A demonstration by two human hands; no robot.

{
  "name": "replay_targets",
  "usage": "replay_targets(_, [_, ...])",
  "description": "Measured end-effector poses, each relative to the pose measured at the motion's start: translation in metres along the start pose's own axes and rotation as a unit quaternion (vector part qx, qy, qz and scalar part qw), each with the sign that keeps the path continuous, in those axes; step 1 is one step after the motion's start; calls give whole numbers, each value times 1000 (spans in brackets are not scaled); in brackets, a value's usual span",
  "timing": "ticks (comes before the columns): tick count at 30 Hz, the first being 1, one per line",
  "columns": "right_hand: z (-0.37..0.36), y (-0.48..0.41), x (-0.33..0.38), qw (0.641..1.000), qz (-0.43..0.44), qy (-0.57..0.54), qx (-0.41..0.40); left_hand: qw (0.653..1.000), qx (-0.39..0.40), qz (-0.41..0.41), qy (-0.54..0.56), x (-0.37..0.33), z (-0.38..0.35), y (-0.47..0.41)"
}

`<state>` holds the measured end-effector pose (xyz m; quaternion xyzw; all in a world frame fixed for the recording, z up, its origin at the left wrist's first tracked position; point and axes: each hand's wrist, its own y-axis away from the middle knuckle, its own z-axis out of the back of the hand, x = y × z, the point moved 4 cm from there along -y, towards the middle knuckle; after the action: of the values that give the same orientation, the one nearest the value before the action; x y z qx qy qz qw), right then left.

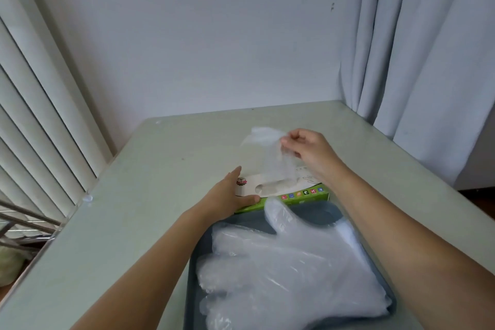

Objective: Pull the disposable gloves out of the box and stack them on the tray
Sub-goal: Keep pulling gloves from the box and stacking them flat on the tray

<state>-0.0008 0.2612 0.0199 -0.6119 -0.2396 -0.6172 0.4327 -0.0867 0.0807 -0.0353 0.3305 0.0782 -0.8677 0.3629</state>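
Gloves (294, 265) fill tray (320, 212) — left hand (227, 195) braces box (300, 198) flat-fingered, right hand (310, 150) pinches glove (267, 154).

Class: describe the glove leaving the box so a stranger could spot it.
On the table, behind the grey tray, lies a green box. A glove rises from its slot, pinched by the right hand; unlike the gloves on the tray, it is held upright.

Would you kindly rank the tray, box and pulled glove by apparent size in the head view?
1. Tray, though nearest the camera.
2-3. Box and pulled glove look alike; the left hand hides part of the box, so unranked.
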Motion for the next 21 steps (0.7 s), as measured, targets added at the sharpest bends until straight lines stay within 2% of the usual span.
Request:
replay_targets(2, [6, 4, 16, 997, 6, -69, -21, 1000, 5, 11, -6, 1, 0, -2])
replay_targets(6, [14, 19, 51, 988, 8, -151, -8, 999, -1, 6, -35, -13, 9, 1])
replay_targets(7, [15, 23, 57, 987, 4, -161, 0, 1000, -4, -3, 2, -18, 13, 2])
replay_targets(9, [15, 31, 65, 982, -11, -187, 15, 989, -6, -40, 145, -34, 22, 9])
replay_targets(13, [14, 58, 75, 977, -41, -206, 30, 919, 31, -120, 374, -80, 32, 42])
replay_targets(18, [18, 94, 80, 975, -49, -214, 44, 889, 26, -150, 431, -113, 34, 71])
replay_targets(21, [21, 110, 79, 972, -63, -223, 40, 897, -29, -143, 417, -120, 37, 86])
